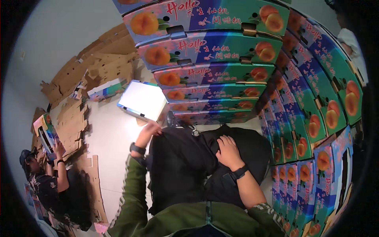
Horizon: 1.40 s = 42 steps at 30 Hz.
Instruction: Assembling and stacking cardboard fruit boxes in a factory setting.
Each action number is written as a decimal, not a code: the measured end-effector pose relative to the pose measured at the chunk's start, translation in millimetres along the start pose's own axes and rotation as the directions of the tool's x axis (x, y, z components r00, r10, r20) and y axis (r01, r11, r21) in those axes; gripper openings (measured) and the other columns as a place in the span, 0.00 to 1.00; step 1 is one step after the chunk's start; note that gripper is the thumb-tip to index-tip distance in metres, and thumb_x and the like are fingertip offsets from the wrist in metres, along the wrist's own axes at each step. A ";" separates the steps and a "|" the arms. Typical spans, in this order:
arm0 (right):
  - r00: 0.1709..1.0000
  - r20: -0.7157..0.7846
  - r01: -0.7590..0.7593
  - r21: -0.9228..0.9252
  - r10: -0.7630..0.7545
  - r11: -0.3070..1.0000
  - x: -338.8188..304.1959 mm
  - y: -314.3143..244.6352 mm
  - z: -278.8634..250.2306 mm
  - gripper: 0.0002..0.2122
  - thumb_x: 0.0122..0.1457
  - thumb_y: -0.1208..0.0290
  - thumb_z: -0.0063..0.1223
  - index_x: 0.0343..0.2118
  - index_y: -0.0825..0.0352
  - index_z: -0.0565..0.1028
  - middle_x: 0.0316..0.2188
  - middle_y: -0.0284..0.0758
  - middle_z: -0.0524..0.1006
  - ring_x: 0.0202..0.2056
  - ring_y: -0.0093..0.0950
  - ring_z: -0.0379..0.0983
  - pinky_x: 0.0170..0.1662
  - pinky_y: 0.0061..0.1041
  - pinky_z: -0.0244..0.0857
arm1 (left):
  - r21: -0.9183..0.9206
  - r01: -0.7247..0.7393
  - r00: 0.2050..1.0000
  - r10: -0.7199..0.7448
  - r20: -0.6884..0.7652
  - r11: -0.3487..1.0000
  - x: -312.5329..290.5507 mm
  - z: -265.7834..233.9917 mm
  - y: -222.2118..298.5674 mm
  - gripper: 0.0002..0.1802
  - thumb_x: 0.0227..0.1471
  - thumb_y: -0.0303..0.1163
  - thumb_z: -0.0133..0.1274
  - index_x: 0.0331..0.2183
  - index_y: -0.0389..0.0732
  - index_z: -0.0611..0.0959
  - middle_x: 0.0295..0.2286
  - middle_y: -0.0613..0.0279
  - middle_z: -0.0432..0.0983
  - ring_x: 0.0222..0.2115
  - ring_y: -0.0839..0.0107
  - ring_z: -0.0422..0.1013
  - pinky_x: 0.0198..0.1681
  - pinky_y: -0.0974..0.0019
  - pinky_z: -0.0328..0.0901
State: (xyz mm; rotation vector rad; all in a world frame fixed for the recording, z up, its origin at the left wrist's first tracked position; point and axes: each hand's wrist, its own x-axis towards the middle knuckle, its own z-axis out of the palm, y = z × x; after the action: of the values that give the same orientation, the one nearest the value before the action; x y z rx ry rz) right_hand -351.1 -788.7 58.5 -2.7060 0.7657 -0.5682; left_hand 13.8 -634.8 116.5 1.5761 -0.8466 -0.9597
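My left hand (151, 129) rests at the outer side of my left knee, fingers loosely extended against the black trousers (173, 166), holding nothing. Across my right thigh lies my right hand (229, 153), flat with its fingers spread a little. Dark bands circle both wrists. Just beyond the left hand, a box (143, 99) with a bright white upper face and a blue edge sits on the floor. In front of my knees rises a tall stack of printed fruit cartons (221, 51), blue, pink and green with peach pictures. Neither hand touches a carton.
More peach cartons (300, 114) are piled along my right side. Flattened brown cardboard (71, 114) covers floor at the left and far left. One printed carton (106, 90) lies there. At the far left another person (51, 185) holds a carton (46, 134). A pale sleeve (353, 47) shows far right.
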 end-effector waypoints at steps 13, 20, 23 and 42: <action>0.994 0.033 -0.106 0.155 0.102 0.982 26.5 3.9 -2.2 0.15 0.47 0.69 0.57 0.39 0.68 0.76 0.40 0.43 0.74 0.46 0.45 0.70 0.55 0.43 0.62 | -0.631 0.573 0.814 -0.448 0.369 0.523 134.4 -182.1 -174.3 0.63 0.39 0.83 0.46 0.48 0.26 0.75 0.21 0.54 0.73 0.25 0.60 0.70 0.39 0.57 0.67; 0.972 0.100 -0.222 0.116 0.211 0.968 38.1 20.1 10.9 0.09 0.52 0.63 0.59 0.32 0.62 0.77 0.35 0.37 0.74 0.41 0.40 0.72 0.50 0.40 0.64 | -0.692 0.409 0.865 -0.494 0.087 0.594 164.5 -135.4 -200.2 0.38 0.49 0.71 0.50 0.40 0.44 0.81 0.19 0.66 0.73 0.15 0.71 0.66 0.17 0.66 0.63; 0.960 0.110 -0.271 0.107 0.259 0.957 39.6 27.4 8.1 0.09 0.51 0.63 0.59 0.31 0.62 0.77 0.34 0.36 0.74 0.41 0.39 0.72 0.49 0.40 0.65 | -0.657 0.387 0.759 -0.628 -0.173 0.648 159.0 -107.5 -167.8 0.38 0.49 0.73 0.48 0.31 0.43 0.83 0.08 0.71 0.65 0.06 0.74 0.56 0.12 0.69 0.57; 0.977 0.003 -0.213 0.081 0.213 0.974 26.7 17.7 12.1 0.07 0.51 0.66 0.56 0.28 0.63 0.77 0.33 0.39 0.75 0.40 0.40 0.72 0.49 0.42 0.64 | 0.542 -0.042 0.211 0.538 -0.816 0.839 -125.7 -92.3 1.2 0.55 0.32 0.27 0.71 0.60 0.33 0.58 0.52 0.49 0.61 0.53 0.53 0.62 0.59 0.50 0.58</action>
State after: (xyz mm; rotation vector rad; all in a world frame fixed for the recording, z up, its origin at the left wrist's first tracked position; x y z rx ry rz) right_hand -332.7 -816.0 49.3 -2.5078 0.9971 -0.5441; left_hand 43.5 -485.1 148.4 1.8373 -0.3819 0.6357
